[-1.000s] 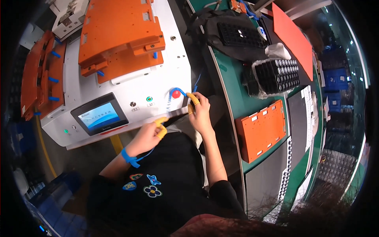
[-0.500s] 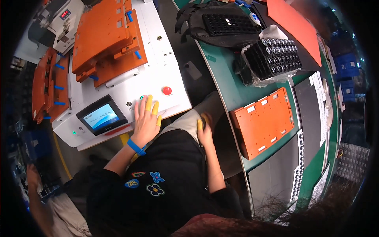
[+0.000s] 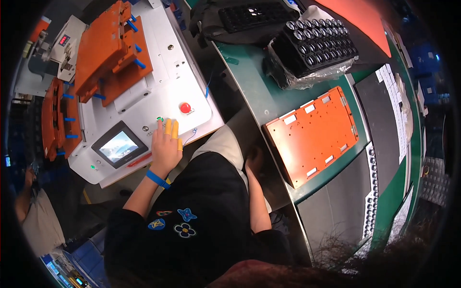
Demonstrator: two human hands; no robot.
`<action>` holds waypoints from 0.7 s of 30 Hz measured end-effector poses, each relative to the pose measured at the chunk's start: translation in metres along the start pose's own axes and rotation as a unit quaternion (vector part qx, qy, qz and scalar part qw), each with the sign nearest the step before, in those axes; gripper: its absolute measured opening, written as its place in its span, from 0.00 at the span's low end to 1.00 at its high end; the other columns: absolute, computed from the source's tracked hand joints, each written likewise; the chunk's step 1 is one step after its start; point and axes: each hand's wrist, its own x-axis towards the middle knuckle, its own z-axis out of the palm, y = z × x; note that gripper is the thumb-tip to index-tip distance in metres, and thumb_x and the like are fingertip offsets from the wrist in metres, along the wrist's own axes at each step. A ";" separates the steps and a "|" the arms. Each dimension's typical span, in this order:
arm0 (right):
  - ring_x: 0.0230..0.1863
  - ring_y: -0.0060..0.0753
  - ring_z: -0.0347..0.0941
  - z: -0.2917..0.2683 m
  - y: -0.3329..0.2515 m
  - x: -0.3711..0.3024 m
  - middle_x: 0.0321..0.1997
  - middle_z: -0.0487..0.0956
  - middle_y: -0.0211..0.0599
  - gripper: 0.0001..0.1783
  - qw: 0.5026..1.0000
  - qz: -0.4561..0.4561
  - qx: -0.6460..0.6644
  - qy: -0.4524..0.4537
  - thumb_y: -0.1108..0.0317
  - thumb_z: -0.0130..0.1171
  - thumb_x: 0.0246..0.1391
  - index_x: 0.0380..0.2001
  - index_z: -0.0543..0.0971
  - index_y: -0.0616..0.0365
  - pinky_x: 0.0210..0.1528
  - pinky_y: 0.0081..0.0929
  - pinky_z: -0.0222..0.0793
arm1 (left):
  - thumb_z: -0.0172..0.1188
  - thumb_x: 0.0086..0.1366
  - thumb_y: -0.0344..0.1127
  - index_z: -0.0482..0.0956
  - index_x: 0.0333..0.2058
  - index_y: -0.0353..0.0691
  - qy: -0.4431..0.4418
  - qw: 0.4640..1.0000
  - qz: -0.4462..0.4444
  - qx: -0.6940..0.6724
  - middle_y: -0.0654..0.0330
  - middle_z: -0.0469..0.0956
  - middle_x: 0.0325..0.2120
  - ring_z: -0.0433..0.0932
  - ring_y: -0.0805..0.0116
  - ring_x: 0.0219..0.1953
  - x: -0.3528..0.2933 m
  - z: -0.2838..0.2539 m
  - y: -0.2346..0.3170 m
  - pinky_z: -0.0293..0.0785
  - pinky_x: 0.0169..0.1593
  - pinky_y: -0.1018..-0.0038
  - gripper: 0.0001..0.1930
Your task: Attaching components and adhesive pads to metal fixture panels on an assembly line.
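Note:
My left hand lies over the front panel of a white machine, its index fingertip at a green-lit push button. Its fingers are stretched out, some in yellow finger cots, and a blue band circles the wrist. A red mushroom button sits to the right of that hand, and a touch screen to its left. My right hand hangs low in the shade beside my thigh, between machine and table; its fingers do not show clearly.
Orange fixture plates with blue pins stand on the machine. On the green table to the right lie an orange fixture block, a black tray stack holding round lens-like parts, and dark mats. Another person's arm shows at far left.
The view has shifted, so the table things sit further left. My left index fingertip has come onto the green-lit button. My right hand has dropped into shadow. The touch screen now looks paler.

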 end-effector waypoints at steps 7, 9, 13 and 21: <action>0.56 0.47 0.71 -0.060 -0.097 -0.017 0.50 0.76 0.50 0.19 0.998 0.004 0.047 -0.032 0.71 0.59 0.55 0.51 0.74 0.61 0.61 0.34 0.64 | 0.59 0.56 0.34 0.77 0.47 0.27 0.011 0.992 0.115 -0.042 0.43 0.75 0.42 0.68 0.43 0.54 0.016 -0.005 0.018 0.63 0.59 0.53 0.21; 0.53 0.43 0.73 -0.088 -0.142 -0.027 0.49 0.76 0.47 0.18 0.991 -0.003 0.125 -0.046 0.75 0.59 0.54 0.49 0.73 0.62 0.58 0.33 0.66 | 0.59 0.56 0.33 0.78 0.44 0.28 0.014 0.984 0.156 -0.084 0.44 0.76 0.41 0.69 0.45 0.53 0.028 0.004 0.029 0.64 0.58 0.54 0.18; 0.53 0.44 0.75 -0.140 -0.212 -0.050 0.52 0.75 0.51 0.22 0.923 -0.121 0.354 -0.093 0.75 0.60 0.54 0.52 0.71 0.66 0.57 0.36 0.68 | 0.59 0.55 0.32 0.81 0.39 0.31 -0.044 0.924 0.277 -0.261 0.48 0.77 0.38 0.72 0.49 0.50 0.048 0.047 0.057 0.69 0.55 0.58 0.13; 0.53 0.49 0.73 -0.204 -0.285 -0.028 0.53 0.72 0.57 0.22 0.757 -0.064 0.645 -0.086 0.68 0.53 0.61 0.57 0.67 0.62 0.56 0.46 0.68 | 0.52 0.64 0.43 0.75 0.53 0.38 -0.092 0.849 0.373 -0.363 0.46 0.74 0.54 0.70 0.49 0.58 0.097 0.157 0.201 0.63 0.62 0.54 0.22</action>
